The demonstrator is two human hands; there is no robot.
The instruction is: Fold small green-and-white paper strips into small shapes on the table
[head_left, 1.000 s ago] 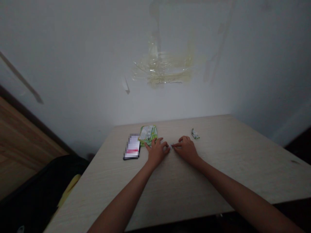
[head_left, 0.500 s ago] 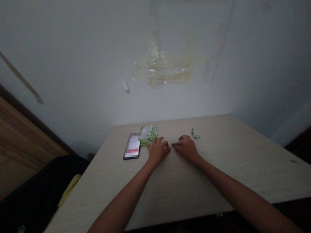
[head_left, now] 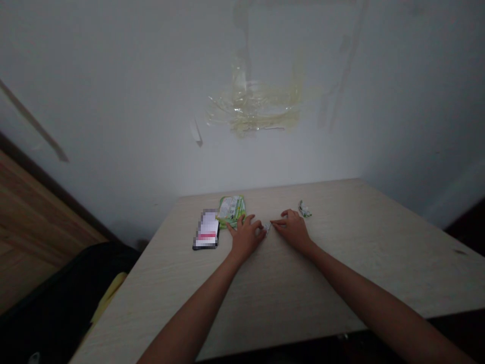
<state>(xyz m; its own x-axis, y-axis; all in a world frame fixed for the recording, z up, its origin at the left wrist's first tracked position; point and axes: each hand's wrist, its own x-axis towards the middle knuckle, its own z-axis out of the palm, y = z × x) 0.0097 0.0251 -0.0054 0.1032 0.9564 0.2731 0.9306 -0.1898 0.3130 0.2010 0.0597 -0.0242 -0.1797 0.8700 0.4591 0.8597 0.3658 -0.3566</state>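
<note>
Between my two hands, low over the table, is a small whitish scrap [head_left: 267, 227], too small to name its kind. My left hand [head_left: 248, 237] pinches its left side between thumb and forefinger, the other fingers spread. At the scrap's upper right edge, my right hand [head_left: 292, 230] has its thumb and forefinger pressed together; its other fingers are curled. Just beyond my left hand lies a green and white plastic packet [head_left: 232, 210]. A phone [head_left: 207, 230] with a lit, blurred-out screen rests left of the packet, touching or nearly touching it.
A crumpled green and white wrapper piece [head_left: 304, 209] lies beyond my right hand. The pale wooden table [head_left: 341, 237] meets a wall [head_left: 151, 101] with old clear tape [head_left: 261, 108] on it. A dark bag-like thing [head_left: 68, 293] stands off the table's left edge.
My right hand's fingertips have shifted slightly up and to the right along the scrap, and more of it shows between the hands. My left hand has stayed in place.
</note>
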